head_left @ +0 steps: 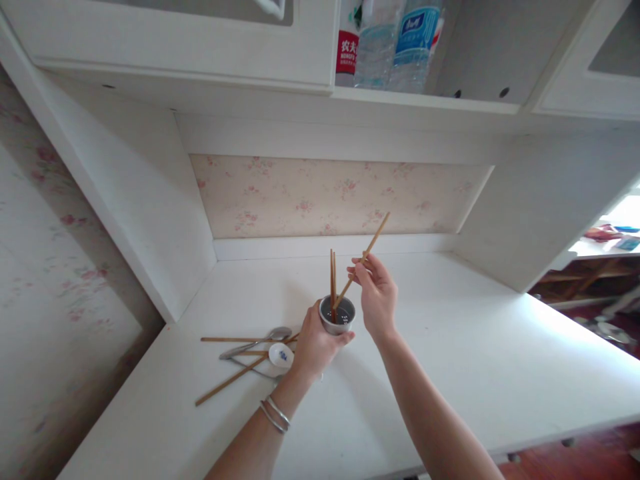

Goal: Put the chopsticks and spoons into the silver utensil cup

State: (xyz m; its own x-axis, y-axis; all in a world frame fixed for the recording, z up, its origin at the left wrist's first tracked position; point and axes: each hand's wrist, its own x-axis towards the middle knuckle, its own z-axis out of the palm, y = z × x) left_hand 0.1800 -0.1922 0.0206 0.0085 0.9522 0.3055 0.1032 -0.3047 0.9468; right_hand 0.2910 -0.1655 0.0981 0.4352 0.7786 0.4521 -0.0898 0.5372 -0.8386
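Note:
My left hand is wrapped round a metal utensil holder with holes in its bottom. Two chopsticks stand upright inside it. Between the fingers of my right hand is another chopstick, slanting up to the right, its lower tip at the holder's mouth. Left of the holder, several loose chopsticks lie crossed on the white counter. Among them are a metal spoon and a white spoon with a blue mark, partly hidden by my left hand and wrist.
Above the counter hangs a white cabinet whose open shelf holds several plastic bottles. White side panels close in the counter at left and right. Behind it runs a flowered wall strip.

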